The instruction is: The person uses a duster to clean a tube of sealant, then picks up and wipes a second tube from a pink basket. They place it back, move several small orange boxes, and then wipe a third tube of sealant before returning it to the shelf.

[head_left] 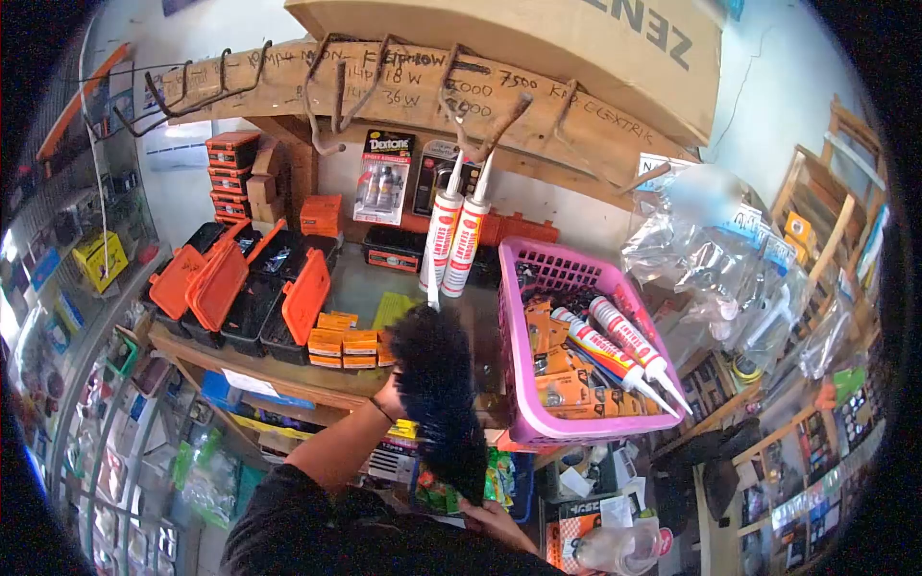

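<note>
A black, bristly duster [437,394] with a pale tip at its top stands upright in front of me, over the shelf edge. My right hand [495,523] is closed on its lower end. My left hand [391,394], with a thin band at the wrist, is beside the duster's left side; its fingers are hidden behind the bristles. Small orange boxes [344,341] are stacked close to the left hand. Two white and red silicone sealant tubes [454,240] stand upright just behind the duster.
To the right, a pink basket [509,355] holds sealant tubes and orange packets. Black cases with orange lids [216,283] stand at the left. Metal hooks [341,96] stick out from a wooden beam [413,82] above. Plastic bags [682,250] hang at the right.
</note>
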`<state>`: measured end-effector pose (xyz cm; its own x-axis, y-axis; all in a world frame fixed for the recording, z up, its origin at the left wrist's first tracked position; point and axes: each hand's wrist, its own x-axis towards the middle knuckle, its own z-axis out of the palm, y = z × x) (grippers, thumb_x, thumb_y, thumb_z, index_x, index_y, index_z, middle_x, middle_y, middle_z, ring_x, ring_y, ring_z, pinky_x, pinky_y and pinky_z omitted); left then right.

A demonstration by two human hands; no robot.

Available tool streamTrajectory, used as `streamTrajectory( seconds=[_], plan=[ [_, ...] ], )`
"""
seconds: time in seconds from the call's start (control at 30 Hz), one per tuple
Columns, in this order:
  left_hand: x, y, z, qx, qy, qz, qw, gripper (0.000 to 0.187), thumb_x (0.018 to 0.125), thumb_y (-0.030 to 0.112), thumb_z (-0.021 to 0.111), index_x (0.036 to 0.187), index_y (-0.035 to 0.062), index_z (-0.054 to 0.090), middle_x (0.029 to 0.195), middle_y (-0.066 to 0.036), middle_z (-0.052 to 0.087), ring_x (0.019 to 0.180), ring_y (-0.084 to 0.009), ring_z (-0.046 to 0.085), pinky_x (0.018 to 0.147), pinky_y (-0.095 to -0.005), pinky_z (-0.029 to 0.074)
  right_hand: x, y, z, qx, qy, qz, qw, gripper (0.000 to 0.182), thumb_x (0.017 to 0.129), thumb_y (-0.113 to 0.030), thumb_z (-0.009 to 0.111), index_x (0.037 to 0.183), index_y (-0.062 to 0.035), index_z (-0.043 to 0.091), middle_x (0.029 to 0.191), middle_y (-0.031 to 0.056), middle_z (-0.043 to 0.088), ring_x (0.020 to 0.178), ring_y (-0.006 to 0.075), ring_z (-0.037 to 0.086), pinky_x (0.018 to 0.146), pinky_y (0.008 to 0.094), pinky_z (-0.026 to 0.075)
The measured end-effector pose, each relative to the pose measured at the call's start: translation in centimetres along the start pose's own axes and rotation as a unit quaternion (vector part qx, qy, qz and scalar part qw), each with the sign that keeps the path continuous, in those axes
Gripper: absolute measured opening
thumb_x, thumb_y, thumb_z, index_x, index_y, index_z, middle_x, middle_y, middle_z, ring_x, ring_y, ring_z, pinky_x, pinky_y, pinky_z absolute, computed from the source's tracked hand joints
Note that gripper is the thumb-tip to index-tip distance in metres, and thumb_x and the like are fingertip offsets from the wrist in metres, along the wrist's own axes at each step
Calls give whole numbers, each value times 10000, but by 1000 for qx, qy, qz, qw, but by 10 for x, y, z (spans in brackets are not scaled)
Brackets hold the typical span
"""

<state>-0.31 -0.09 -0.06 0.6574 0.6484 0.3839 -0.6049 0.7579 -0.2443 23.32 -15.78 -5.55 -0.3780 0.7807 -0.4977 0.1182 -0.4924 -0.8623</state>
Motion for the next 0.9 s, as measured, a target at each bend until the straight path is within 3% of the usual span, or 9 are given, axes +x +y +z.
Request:
streamTrajectory(
  seconds=[0.03,0.13,0.27,0.33,0.57,0.67,0.7,0.77,0.9],
  plan=[
    [0,1,-7,348,-37,71,934,456,869,339,312,1238,72,338,1253,-84,378,1153,-231,351,996,-387,224,0,-5,-3,-15,16,32,999,302,776,-337,567,658,-60,546,550,-36,429,463,69,362,432,220,250],
    [9,-11,6,276,147,143,939,505,842,414,350,1179,44,416,1182,-123,451,1058,-259,448,958,-404,294,38,50,-41,-109,24,30,993,321,765,-354,575,643,-60,534,547,-30,429,467,72,365,426,229,238],
    [8,-9,1,410,116,156,891,437,884,369,292,1212,88,356,1160,-69,461,1053,-221,440,944,-363,311,9,-3,-17,-103,22,55,993,322,779,-331,559,601,-71,494,535,-23,415,464,80,357,426,237,239],
    [17,-6,2,390,93,174,899,442,877,403,293,1184,97,380,1119,-59,483,1014,-209,461,911,-362,341,17,7,-22,98,7,-3,995,335,802,-293,532,556,-90,429,527,-22,390,467,86,349,436,239,242],
    [14,-22,17,325,134,204,914,447,864,451,308,1127,121,455,1053,-50,535,948,-190,508,857,-346,392,54,71,-69,-95,-22,5,995,380,748,-414,550,720,-36,583,654,10,550,629,124,492,594,260,385],
    [20,42,-39,281,-161,40,945,496,847,472,314,1183,124,423,1108,-79,506,1028,-212,460,906,-362,347,54,70,-73,-77,-48,30,995,362,746,-391,547,699,-33,573,649,27,543,628,127,491,579,265,382],
    [19,31,-31,279,-160,39,946,496,847,472,314,1183,124,423,1108,-79,506,1028,-212,460,906,-362,347,51,68,-71,-76,-47,32,995,362,746,-391,547,699,-33,573,649,27,543,628,127,491,579,265,382],
    [18,1,-2,342,143,205,906,460,860,427,342,1175,103,427,1122,-78,499,1014,-200,476,903,-363,357,39,58,-61,-151,-17,34,988,328,749,-345,529,682,-27,568,643,39,538,620,123,486,569,268,383],
    [12,-27,27,288,25,143,946,476,865,436,310,1209,117,391,1199,-93,435,1082,-220,430,943,-386,312,30,46,-44,-129,-7,-34,991,302,810,-216,488,556,-83,394,479,-3,345,433,103,323,414,246,251]
  ],
)
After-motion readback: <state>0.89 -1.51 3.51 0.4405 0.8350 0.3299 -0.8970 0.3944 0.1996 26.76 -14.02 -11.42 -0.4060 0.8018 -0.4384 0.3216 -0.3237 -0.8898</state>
